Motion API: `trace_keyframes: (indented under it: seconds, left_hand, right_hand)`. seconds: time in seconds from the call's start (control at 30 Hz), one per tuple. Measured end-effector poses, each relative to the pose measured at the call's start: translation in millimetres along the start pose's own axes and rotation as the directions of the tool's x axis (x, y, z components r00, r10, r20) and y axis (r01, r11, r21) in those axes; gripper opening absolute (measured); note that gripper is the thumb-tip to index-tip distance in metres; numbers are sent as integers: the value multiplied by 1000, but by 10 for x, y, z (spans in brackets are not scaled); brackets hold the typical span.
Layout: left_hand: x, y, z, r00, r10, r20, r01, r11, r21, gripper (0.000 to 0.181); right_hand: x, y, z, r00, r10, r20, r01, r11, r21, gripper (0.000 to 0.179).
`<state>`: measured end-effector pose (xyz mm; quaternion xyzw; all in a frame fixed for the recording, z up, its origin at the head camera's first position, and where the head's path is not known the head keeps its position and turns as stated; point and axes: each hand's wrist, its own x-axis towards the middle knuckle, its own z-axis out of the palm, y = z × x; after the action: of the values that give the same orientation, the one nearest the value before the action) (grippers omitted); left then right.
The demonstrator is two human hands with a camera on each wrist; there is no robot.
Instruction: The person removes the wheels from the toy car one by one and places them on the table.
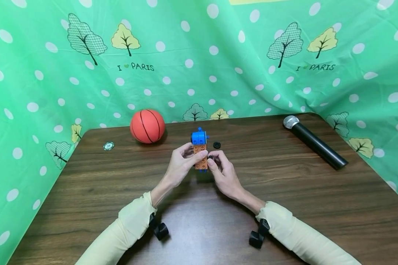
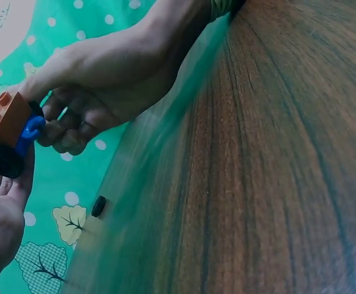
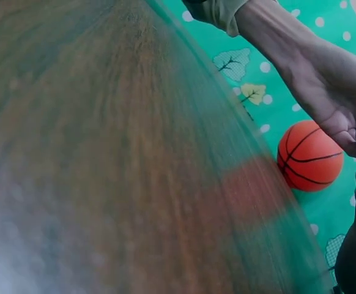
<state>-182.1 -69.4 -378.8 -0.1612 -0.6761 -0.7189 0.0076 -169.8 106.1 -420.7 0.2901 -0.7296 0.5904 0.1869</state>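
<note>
A toy car of building bricks (image 1: pixel 200 148), with an orange studded base and a blue block at its far end, is held above the table. My left hand (image 1: pixel 180 166) grips it from the left, thumb lying across the orange studs. Against its right side, my right hand (image 1: pixel 225 179) pinches a small black wheel (image 1: pixel 210 157) between thumb and fingers; whether the wheel is on its axle I cannot tell. In the left wrist view, a black wheel (image 2: pixel 5 160) and a blue hook-like piece (image 2: pixel 33 127) show on the car. Another loose black wheel (image 1: pixel 217 145) lies on the table just beyond.
A red basketball (image 1: pixel 147 126) sits at the back left, beside a poker chip (image 1: pixel 108 146). A black microphone (image 1: pixel 315 141) lies at the back right of the wooden table (image 1: pixel 212 228). Behind hangs a green dotted cloth (image 1: pixel 192 84).
</note>
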Motion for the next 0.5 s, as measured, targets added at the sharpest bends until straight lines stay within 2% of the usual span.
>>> trace_keyframes:
  seconds: [0.1, 0.27, 0.4, 0.5]
  left_hand:
    - [-3, 6, 2, 1000, 4, 1, -4, 1000, 1, 35]
    - [-10, 14, 14, 999, 19, 29, -19, 1000, 12, 32]
    - [-12, 11, 10, 999, 17, 40, -18, 1000, 19, 31]
    - [-13, 6, 7, 999, 8, 45, -9, 1000, 14, 31]
  right_hand:
    - [12, 26, 4, 993, -111, -36, 108, 991, -83, 13]
    - [52, 79, -27, 959, -277, -59, 259, 942, -216, 9]
    - [68, 114, -53, 945, -325, -33, 305, 914, -266, 9]
    - [68, 124, -68, 946, -325, -9, 311, 911, -270, 10]
